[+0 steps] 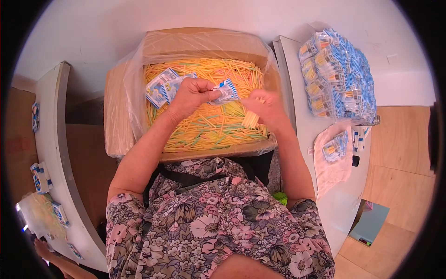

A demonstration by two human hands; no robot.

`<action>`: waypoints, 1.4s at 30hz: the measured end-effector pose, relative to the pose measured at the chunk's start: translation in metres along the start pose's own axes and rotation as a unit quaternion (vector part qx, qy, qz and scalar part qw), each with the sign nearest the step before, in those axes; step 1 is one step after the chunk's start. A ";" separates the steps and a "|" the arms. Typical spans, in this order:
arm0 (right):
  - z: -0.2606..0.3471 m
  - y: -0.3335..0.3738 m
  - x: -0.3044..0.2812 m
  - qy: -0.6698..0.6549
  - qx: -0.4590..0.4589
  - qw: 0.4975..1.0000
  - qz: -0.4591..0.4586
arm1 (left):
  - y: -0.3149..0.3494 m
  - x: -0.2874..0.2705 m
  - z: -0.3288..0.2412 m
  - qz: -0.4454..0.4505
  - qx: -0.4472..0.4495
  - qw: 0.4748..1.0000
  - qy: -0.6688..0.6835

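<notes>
The small packet (227, 92), clear film with a blue striped edge, is up over the middle of the box, pinched between the thumb and fingers of the left hand (189, 98). Nice narrow grip, right at one edge. Can't tell from here if the far end is open. If it is, I'd go easy on that pinch so the film doesn't crumple and close up the mouth.

The right hand (269, 108) is a bit blurry, but it's curled around a bunch of thin yellow sticks (251, 119), ends poking out below the palm, fingertips just beside the packet. My two cents: get those ends lined up flush before the bunch goes near any film, because one stray tip could snag or tear it. Hold them snug but don't squeeze, they look like they'd snap.

Working right above the loose sticks (209, 132) is smart, since anything dropped lands back in the pile. I'd watch the two packets (161, 87) lying on the pile by the left forearm though, easy to knock with a wrist. Same with the plastic liner (131, 86) draped over the cardboard box (213, 154): best tucked away from the sleeves.

Off to the right, a big bundle of packets (339, 76) sits on the white table (299, 100).
</notes>
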State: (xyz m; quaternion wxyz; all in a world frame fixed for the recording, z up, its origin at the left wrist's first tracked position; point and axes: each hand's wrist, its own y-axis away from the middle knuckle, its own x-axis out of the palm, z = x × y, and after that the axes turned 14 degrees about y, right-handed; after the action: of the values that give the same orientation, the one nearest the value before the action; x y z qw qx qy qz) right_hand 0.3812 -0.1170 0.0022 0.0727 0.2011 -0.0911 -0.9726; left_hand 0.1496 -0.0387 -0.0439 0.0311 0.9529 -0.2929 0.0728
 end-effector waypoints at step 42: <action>-0.169 0.159 -0.290 0.107 0.016 0.905 -0.412 | -0.044 0.029 -0.015 -0.181 0.009 0.717 -0.674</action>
State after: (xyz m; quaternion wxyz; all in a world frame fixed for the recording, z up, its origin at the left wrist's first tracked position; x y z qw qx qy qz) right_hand 0.7300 -0.2454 -0.0076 -0.3280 0.3249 -0.0073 -0.8870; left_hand 0.1963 -0.0166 -0.0250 -0.1703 0.7851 -0.0580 -0.5927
